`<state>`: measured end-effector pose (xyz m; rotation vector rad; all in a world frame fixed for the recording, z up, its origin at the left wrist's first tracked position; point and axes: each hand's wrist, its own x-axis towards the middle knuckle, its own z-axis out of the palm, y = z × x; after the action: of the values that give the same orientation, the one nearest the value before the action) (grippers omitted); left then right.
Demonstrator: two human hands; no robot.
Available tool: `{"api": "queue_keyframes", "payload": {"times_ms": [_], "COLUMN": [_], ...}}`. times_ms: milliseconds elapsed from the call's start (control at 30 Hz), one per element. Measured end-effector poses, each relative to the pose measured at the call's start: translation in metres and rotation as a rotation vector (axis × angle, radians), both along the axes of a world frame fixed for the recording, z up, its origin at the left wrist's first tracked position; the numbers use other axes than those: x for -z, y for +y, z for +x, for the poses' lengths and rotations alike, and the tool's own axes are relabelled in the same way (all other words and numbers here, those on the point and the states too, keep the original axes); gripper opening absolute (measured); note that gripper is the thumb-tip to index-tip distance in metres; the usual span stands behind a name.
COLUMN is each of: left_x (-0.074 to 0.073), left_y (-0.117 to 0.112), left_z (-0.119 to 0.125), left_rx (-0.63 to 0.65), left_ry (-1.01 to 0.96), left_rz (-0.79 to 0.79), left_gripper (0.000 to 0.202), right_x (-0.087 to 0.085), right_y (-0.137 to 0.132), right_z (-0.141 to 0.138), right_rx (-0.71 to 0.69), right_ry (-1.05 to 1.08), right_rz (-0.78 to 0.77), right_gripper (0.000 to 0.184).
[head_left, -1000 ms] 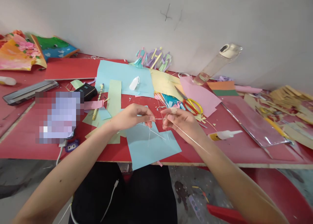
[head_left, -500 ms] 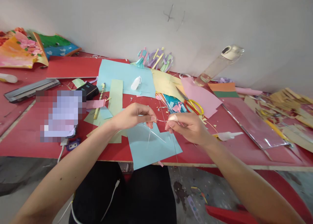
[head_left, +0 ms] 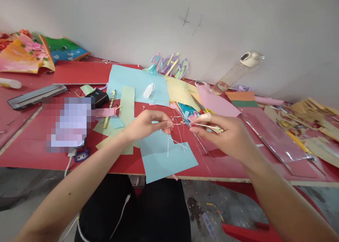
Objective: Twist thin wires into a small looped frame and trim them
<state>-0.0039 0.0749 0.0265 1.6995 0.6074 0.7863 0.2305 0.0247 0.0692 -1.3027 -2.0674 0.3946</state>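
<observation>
Over the middle of the table, my left hand pinches thin white wire between thumb and fingers. Loose white ends hang below it over a light blue paper sheet. To the right, my right hand has thumb and forefinger close together at the wire's other end, apparently pinching it. A pale wrap or tape covers part of one finger. Just behind this hand lie scissors, their handles largely hidden by it. More thin wires slant across the red tabletop beneath the right hand.
A small white glue bottle lies on blue paper behind my hands. A tilted clear water bottle leans on the wall. Left are a blurred phone and patterned pencil; paper figures stand at the back.
My right hand has moved right and slightly up, farther from my left hand, and now hides the scissors' handles. The left hand has shifted slightly right, still pinching the wire.
</observation>
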Motion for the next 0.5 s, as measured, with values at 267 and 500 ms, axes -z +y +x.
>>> {"api": "queue_keyframes", "payload": {"times_ms": [267, 500], "left_x": [0.003, 0.012], "left_y": [-0.006, -0.001], "left_z": [0.005, 0.005], "left_rx": [-0.449, -0.603], "left_ry": [0.02, -0.028], "left_rz": [0.386, 0.891], "left_gripper": [0.02, 0.015], "right_x": [-0.013, 0.009], "right_y": [-0.049, -0.054], "right_z": [0.008, -0.031], "right_rx": [0.291, 0.243], "right_ry": [0.249, 0.172], "right_rz": [-0.001, 0.023], "right_gripper": [0.015, 0.022]}}
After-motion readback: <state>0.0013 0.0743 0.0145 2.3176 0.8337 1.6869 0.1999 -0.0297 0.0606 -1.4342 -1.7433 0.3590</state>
